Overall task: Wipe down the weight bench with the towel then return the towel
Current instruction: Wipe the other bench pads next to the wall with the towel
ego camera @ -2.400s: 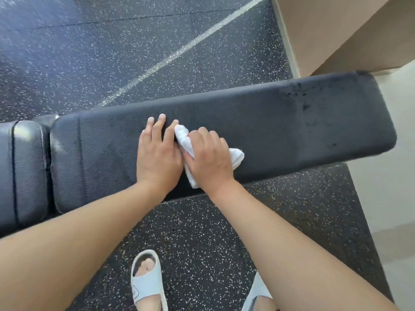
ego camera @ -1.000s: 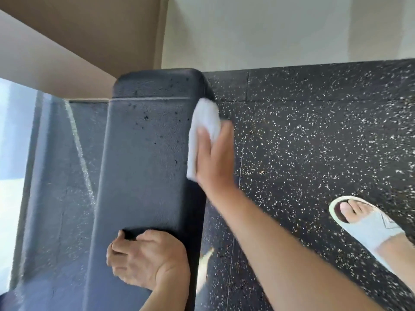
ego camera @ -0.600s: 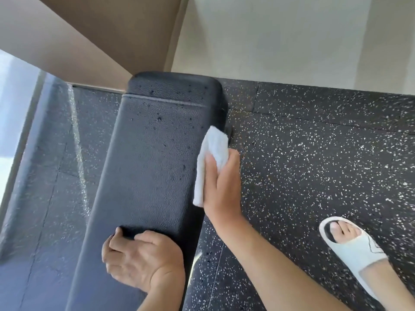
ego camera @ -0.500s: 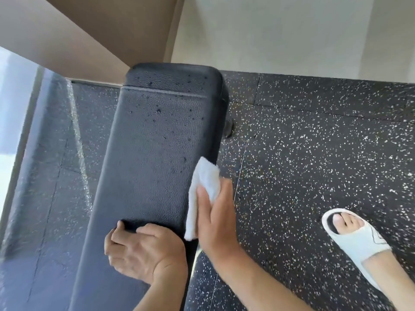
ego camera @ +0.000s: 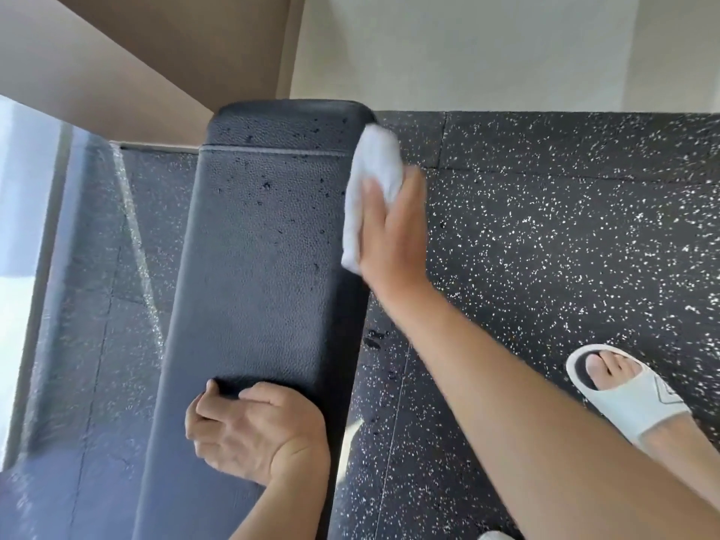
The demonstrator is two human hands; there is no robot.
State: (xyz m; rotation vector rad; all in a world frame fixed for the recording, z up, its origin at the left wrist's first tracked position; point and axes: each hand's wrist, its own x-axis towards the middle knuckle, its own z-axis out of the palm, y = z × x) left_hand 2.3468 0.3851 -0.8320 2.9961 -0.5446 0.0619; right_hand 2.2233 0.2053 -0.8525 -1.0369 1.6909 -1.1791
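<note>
While my left hand (ego camera: 249, 430), clenched empty, braced the weight bench (ego camera: 265, 274), my flat right hand (ego camera: 389, 235) pressed the towel (ego camera: 374, 165) at 1 o'clock, wiping its side.

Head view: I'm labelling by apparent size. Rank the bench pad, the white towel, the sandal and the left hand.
1. bench pad
2. left hand and sandal: look alike, unranked
3. white towel, partly hidden under the right hand

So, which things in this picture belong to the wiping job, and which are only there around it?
Part of the job:
- towel, pressed against the side edge of the bench by the right hand
- bench, its top speckled with droplets
- left hand, resting curled on the bench top

Only around:
- speckled floor
- white sandal on a foot
- wall
</note>
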